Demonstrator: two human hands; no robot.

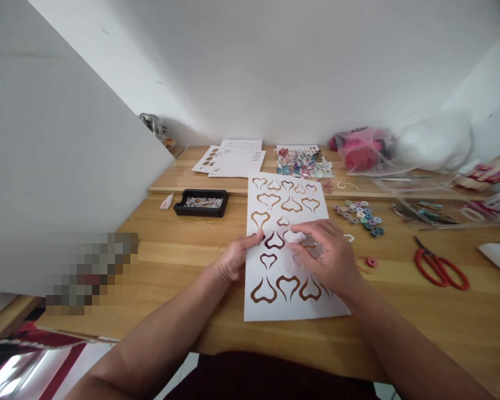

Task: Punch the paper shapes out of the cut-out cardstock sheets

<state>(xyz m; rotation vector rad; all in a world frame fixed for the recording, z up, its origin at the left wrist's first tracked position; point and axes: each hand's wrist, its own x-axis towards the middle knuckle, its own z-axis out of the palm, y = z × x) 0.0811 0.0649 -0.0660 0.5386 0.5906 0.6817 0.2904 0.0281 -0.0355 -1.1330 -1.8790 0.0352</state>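
A white sheet [275,303] with several brown heart-shaped outlines lies on the wooden table [183,255] in front of me. My left hand [235,258] rests on the sheet's left edge, thumb pressed on the paper, fingers curled. My right hand [327,255] lies on the sheet's right half, its fingertips pinched on a small white heart-shaped piece [294,237] near the middle of the sheet.
A black tray of beads [200,202] and a small tube [166,201] sit to the left. Coloured rings [360,216], red scissors [439,268], clear boxes [433,211] and bags [362,150] lie to the right. More sheets [233,158] and shiny pieces [302,162] are at the back. A white board [58,166] stands on the left.
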